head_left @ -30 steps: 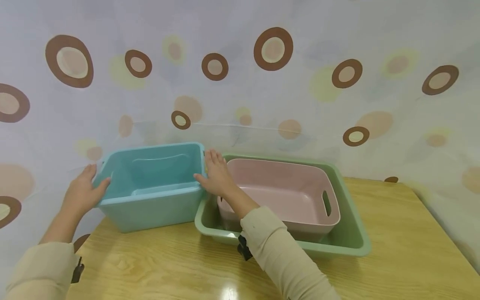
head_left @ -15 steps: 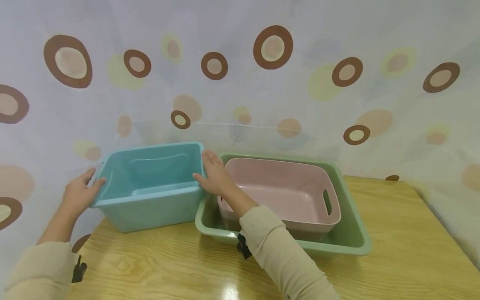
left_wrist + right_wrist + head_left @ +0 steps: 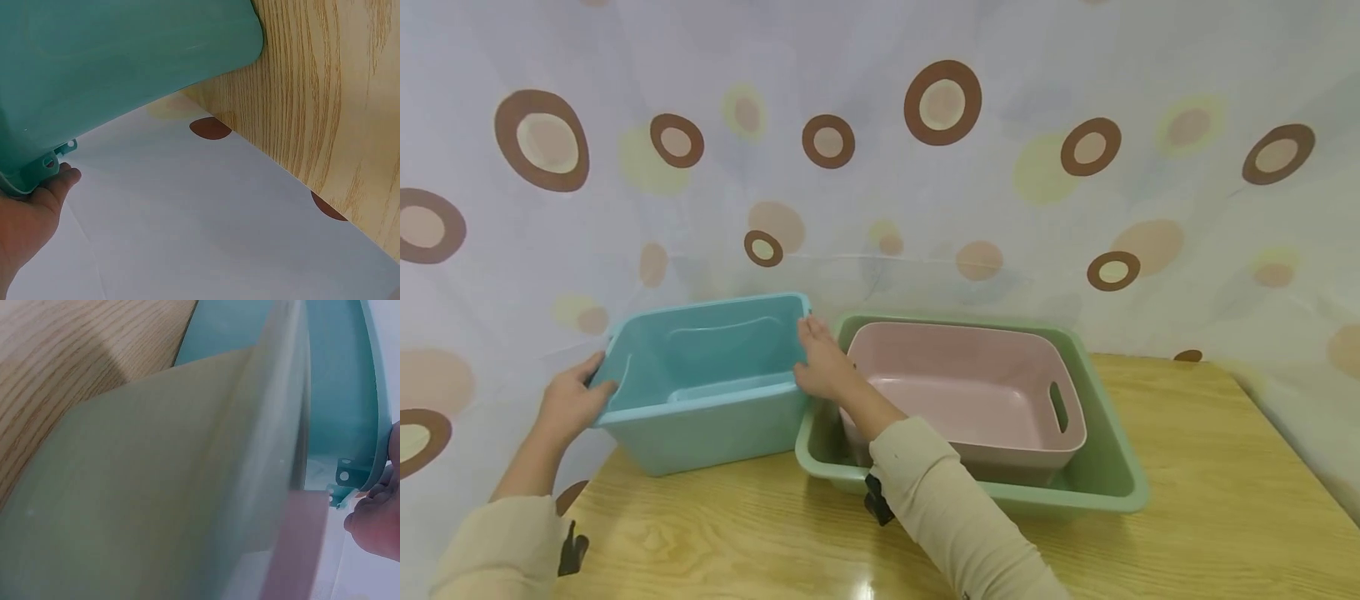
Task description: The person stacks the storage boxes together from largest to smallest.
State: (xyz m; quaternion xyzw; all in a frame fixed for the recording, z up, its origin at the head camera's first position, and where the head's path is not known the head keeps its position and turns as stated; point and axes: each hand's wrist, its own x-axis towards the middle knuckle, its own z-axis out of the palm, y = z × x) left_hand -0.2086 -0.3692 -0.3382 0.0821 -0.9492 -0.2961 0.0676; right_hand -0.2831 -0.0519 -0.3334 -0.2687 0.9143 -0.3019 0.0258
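Observation:
A deep light-blue plastic tub (image 3: 715, 435) stands on the left end of the table, with nothing inside it. My left hand (image 3: 571, 402) grips its left rim, thumb on top and fingers outside; in the left wrist view those fingers curl under the rim beside a small lug (image 3: 49, 162). At the opposite end, my right hand (image 3: 826, 363) holds the right rim. In the right wrist view its fingers bend beneath the edge next to similar lugs (image 3: 345, 476). Just right of the tub is a green basin (image 3: 1123, 467), with a pink bin (image 3: 955, 354) nested in it.
The wooden table (image 3: 700, 533) runs along a wall hung with a spotted cloth (image 3: 880, 192). The tub's left end reaches past the table's left edge. My right forearm crosses over the green basin's near left corner.
Both hands have shifted their hold on the tub's ends. The right thumb, stretched over the rim before, is now drawn in. The whole scene sits slightly lower in view.

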